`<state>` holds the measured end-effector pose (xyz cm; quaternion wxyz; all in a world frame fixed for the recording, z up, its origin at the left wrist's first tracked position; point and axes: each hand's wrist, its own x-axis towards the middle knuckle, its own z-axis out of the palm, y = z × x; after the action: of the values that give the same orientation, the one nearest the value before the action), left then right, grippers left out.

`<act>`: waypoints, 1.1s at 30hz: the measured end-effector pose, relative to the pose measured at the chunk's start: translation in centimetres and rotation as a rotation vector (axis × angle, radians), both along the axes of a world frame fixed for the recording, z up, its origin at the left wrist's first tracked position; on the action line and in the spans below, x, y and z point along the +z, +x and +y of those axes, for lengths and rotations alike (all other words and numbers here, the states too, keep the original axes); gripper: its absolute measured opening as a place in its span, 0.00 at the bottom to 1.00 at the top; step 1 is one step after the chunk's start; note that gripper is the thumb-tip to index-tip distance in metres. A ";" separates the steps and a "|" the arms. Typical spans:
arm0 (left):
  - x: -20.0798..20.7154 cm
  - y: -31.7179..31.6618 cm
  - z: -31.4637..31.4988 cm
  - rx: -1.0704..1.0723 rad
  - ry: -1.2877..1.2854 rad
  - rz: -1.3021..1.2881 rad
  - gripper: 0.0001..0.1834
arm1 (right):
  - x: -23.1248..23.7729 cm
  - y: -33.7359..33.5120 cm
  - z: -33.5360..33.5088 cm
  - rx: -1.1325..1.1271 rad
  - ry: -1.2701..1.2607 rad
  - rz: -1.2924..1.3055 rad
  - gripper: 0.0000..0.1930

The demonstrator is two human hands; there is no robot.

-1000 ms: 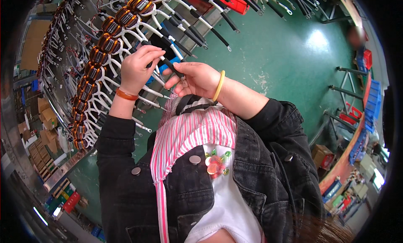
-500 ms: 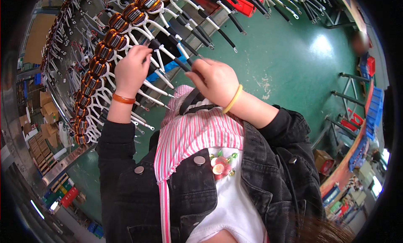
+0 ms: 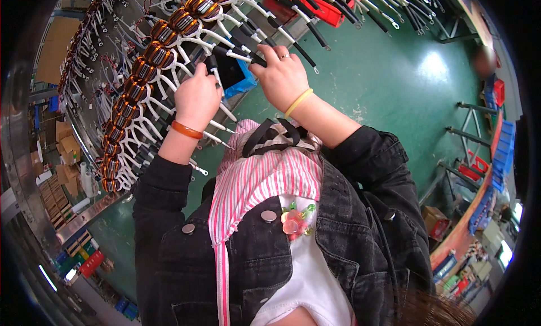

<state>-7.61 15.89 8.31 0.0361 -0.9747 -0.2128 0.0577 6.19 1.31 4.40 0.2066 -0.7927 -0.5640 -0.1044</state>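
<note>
A row of copper-wound coils (image 3: 159,54) runs diagonally across the upper left, with white sleeved leads coming off it to the right. My left hand (image 3: 197,98) is curled among these leads. Its fingertips meet a short black sleeve (image 3: 211,62) on one white lead (image 3: 226,112); what lies inside the fingers is hidden. My right hand (image 3: 283,78) is closed around the end of another lead, at a black sleeve (image 3: 258,59). Below that sleeve, between the two hands, lies a blue open box (image 3: 243,85) with a dark inside.
More leads with metal lugs (image 3: 394,25) hang over the far edge beside a red bin (image 3: 327,13). Further coils and wires (image 3: 73,58) stand at the far left. Metal trestle legs (image 3: 470,123) and blue crates (image 3: 501,151) are on the right, above a green floor (image 3: 360,89).
My right hand has moved up and away, onto a lead's black sleeve farther along. My left hand has shifted slightly right and down. The blue box now shows more between them.
</note>
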 end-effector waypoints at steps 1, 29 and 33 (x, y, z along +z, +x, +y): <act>0.0 0.3 -0.3 0.025 -0.058 0.080 0.11 | -0.1 -0.1 0.1 -0.001 -0.019 0.004 0.08; 2.1 -2.3 -6.2 0.533 -2.022 -0.559 0.21 | 3.6 -2.6 -2.3 0.391 0.419 0.645 0.12; 0.7 -2.8 -7.0 0.532 -2.123 -0.396 0.21 | 2.8 -3.8 -2.4 0.405 0.300 0.848 0.09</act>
<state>-10.37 8.84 8.98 -0.8646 -0.4259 -0.2596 0.0599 2.40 -1.04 7.15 0.5459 -0.6013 -0.5518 0.1898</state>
